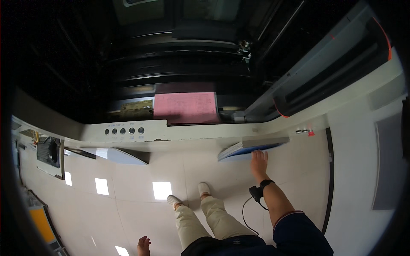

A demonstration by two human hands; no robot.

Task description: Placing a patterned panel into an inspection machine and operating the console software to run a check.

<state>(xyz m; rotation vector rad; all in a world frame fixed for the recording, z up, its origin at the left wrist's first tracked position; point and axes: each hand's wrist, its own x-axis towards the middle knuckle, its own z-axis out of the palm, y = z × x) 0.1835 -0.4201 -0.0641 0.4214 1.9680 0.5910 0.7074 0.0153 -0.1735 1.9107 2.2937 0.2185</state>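
Observation:
My right hand (259,163) reaches forward, its fingertips at the near edge of a blue-faced panel (244,151) with a pale, thick edge. Whether the fingers touch the panel or only overlap it in view, I cannot tell. They look stretched out and hold nothing visible. A black band with a small black box and a cable (255,193) sits at my right wrist. My left hand (144,246) hangs low at the bottom of the view, fingers loosely bent and partly apart, with nothing in it.
A large machine with a dark interior stands ahead; its cream front rail carries several round buttons (123,131). A pink printed sheet (185,106) lies inside. Another panel (121,156) juts out at left. A grey cover (329,64) slants at right. An orange-fronted unit (42,225) stands lower left.

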